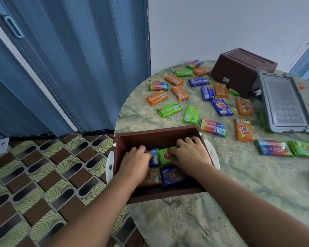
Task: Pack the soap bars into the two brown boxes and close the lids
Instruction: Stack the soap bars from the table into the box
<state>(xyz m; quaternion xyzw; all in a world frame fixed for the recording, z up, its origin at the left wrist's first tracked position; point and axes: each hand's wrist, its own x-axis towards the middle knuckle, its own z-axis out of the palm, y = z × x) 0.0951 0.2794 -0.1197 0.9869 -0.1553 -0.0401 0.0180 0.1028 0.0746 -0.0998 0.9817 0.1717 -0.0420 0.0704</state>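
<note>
Tabletop (194, 220) is carrying everything; open brown box (157, 135) is sitting at its near-left edge, directly under both hands. Second brown box (243, 66) is lying upside down well beyond the right hand, grey lid (285, 104) flat just beside it.

Loose soap bars (212, 127) are lying scattered beyond the hands and off to the right, closer to the right hand, long axes pointing every which way.

Inside the box, both hands are working close together: left hand (136, 159) is pressing down on a blue bar (153, 157), right hand (187, 154) is gripping a green bar (166, 155), its long axis running left-right along the box.

Nearer row, toward the wrists: an orange bar (152, 177) and another blue bar (173, 176) lying flat, same left-right axis.

Judging by this, first box is only starting to fill; next bar is likely a right-hand reach forward.
</note>
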